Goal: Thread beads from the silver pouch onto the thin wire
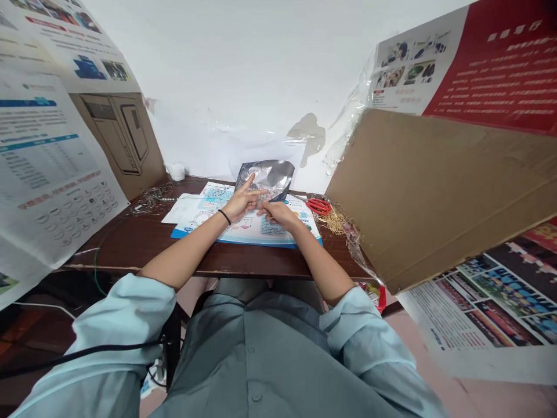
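Working at the middle of the frame, we see two bare hands over a crinkled foil bag, which stands tilted at the far edge of a printed blue-bordered sheet on a dark wooden table. The left hand, with a black wristband, is open, its index finger points up and its thumb reaches toward the bag, and it seems to hold nothing. The right hand lies low, with fingers curled near the lower edge of the bag; whether they pinch it, we cannot tell. We judge that the step in hand is handling this bag, and a next move calls for a firm hold at that edge. Right of the hands lie red-handled scissors and a heap of thin golden wires; at the left of the frame is a tangle of fine wire.
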A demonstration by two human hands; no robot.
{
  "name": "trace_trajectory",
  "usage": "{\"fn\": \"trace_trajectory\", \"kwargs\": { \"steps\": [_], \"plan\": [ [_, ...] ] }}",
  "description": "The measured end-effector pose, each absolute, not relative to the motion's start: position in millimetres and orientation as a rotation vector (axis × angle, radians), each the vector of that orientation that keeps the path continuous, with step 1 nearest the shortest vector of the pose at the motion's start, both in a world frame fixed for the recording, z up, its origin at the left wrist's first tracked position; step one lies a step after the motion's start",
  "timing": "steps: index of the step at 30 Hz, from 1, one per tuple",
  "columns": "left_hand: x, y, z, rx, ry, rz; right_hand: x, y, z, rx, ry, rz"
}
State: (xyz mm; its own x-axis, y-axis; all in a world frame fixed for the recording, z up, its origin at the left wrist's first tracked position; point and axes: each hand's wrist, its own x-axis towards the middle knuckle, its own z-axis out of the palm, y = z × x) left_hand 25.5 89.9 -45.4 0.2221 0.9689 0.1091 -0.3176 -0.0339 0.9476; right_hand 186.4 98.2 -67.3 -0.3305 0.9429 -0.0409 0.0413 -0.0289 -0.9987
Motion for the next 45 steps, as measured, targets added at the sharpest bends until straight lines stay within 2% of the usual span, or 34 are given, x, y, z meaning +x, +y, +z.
{"fn": "trace_trajectory", "kwargs": {
  "steps": [10,16,18,23,29,37,41,45],
  "plan": [
    [31,97,-59,1.311,0.822,1.157,168,91,-79,-0.871,-1.017,1.501],
    [6,106,-56,1.827,1.584,1.334,173,94,-74,-0.901,-0.916,1.493],
    [-1,110,-57,2.1,1.753,1.164,174,96,-75,-0.978,-0.942,1.455],
    [2,113,-68,2.542,1.758,0.681,171,98,-82,-1.074,-1.027,1.363],
    [9,120,-64,2.402,1.96,0.588,165,100,-89,-1.14,-1.172,1.285],
    [21,140,-50,2.452,2.065,0.181,167,102,-89,-1.217,-1.505,1.276],
    [20,140,-57,2.569,1.96,0.22,167,93,-93,-1.115,-1.647,1.049],
    [18,134,-61,2.638,1.931,0.249,167,87,-93,-1.111,-1.651,1.134]
  ]
}}
